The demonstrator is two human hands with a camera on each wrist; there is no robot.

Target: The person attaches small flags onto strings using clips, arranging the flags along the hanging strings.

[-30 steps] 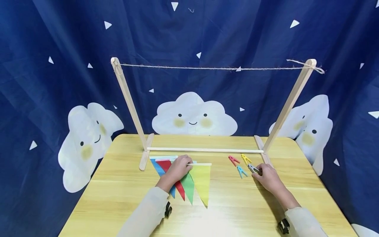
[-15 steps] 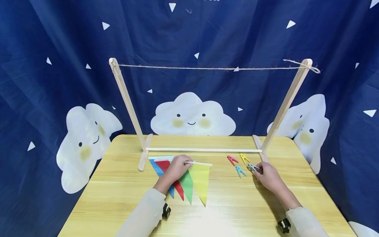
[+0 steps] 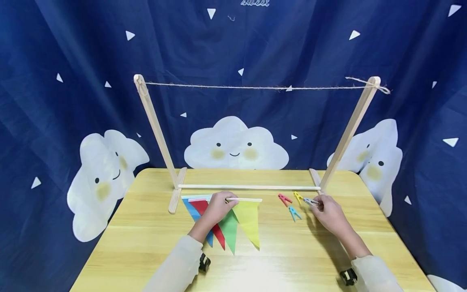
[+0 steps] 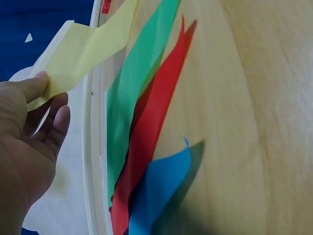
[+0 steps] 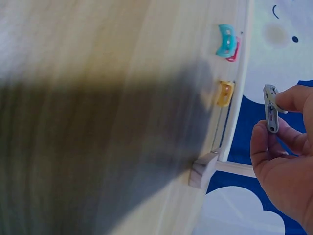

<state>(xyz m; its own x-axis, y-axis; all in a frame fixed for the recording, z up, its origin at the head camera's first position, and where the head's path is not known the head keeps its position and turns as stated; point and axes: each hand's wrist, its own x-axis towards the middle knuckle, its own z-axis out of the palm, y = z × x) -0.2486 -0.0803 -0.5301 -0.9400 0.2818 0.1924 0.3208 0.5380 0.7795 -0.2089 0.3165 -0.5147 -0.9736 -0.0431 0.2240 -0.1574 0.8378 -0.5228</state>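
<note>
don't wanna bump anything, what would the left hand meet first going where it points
Likely the pale crossbar ahead; depth is unclear, so the left hand might pass above it.

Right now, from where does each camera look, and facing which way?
Head: worn there, facing forward and down at the table; both forearms and fingers show.
Left wrist: worn there, facing the yellow pennant; left fingers pinch it.
Right wrist: worn there, facing the grey clothespin; right fingers hold it.
Head and left wrist share the yellow pennant.
</note>
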